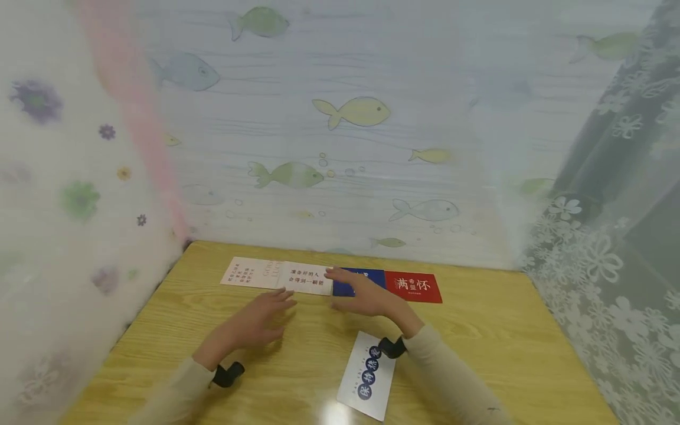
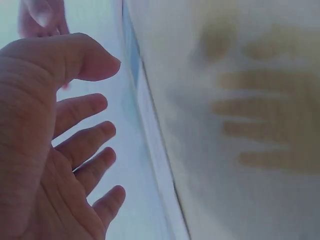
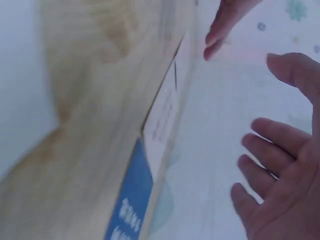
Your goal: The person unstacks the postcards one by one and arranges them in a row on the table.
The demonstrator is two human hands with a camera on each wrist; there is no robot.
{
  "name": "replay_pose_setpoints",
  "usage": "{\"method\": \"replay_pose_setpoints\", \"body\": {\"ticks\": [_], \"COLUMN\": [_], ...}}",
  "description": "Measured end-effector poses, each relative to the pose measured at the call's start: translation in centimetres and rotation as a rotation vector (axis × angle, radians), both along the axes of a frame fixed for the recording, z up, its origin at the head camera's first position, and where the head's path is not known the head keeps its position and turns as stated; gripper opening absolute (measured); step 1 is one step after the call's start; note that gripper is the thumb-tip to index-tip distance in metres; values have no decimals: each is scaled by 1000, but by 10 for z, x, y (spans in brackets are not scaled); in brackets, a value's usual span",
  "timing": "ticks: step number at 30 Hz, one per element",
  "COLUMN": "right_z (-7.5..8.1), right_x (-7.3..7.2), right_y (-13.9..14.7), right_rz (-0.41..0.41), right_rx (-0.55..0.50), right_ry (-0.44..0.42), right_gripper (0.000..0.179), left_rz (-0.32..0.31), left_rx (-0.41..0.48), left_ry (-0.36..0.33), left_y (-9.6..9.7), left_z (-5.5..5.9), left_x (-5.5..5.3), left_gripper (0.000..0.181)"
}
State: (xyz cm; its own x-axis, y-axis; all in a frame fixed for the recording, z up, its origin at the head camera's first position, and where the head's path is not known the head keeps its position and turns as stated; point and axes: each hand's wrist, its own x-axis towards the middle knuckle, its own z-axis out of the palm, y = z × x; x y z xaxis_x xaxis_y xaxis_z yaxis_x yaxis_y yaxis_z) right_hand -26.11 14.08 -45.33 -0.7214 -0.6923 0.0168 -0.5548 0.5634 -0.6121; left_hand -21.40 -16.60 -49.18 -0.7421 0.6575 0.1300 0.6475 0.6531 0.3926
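Note:
A row of cards lies flat along the back of the table. From the left come a pale card point(image 1: 247, 273) with "GOOD LUCK" lettering, a whitish card point(image 1: 305, 278) with dark characters, a blue card point(image 1: 372, 276) and a red card point(image 1: 417, 287). My left hand point(image 1: 255, 321) is in front of the two pale cards, fingers spread and holding nothing. My right hand point(image 1: 366, 295) is over the blue card's front part and hides some of it; its palm is free in the right wrist view. Nearer me, a white card point(image 1: 366, 378) with blue circles lies slanted beside my right wrist.
The wooden table point(image 1: 297, 366) ends at a curtain point(image 1: 350, 177) printed with fish, right behind the row. A flowered curtain point(image 1: 69, 206) hangs along the left side, and a lacy floral one point(image 1: 600, 254) along the right.

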Motion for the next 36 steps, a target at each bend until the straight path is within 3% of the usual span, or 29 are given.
{"method": "replay_pose_setpoints", "body": {"ticks": [9, 14, 17, 20, 23, 27, 36], "right_z": [-25, -38, -41, -43, -45, -47, -43], "right_x": [54, 77, 89, 101, 112, 126, 150], "right_y": [56, 73, 79, 83, 87, 89, 89], "right_rz": [61, 58, 47, 12, -33, -73, -114], "right_rx": [131, 152, 146, 145, 163, 204, 284], "right_ry": [-123, -189, -188, -185, -181, -111, 16], "right_gripper": [69, 71, 73, 76, 80, 82, 75], "left_rz": [-124, -219, -242, -205, -145, -76, -10], "left_rx": [-78, -170, -220, -243, -249, -260, -258], "left_ry": [-9, 36, 100, 133, 139, 150, 146], "left_y": [67, 95, 104, 108, 108, 106, 95], "left_z": [-12, -18, -22, -25, -27, -27, -27], "left_x": [71, 95, 101, 105, 107, 107, 102], "left_gripper": [54, 55, 57, 59, 65, 73, 83]}}
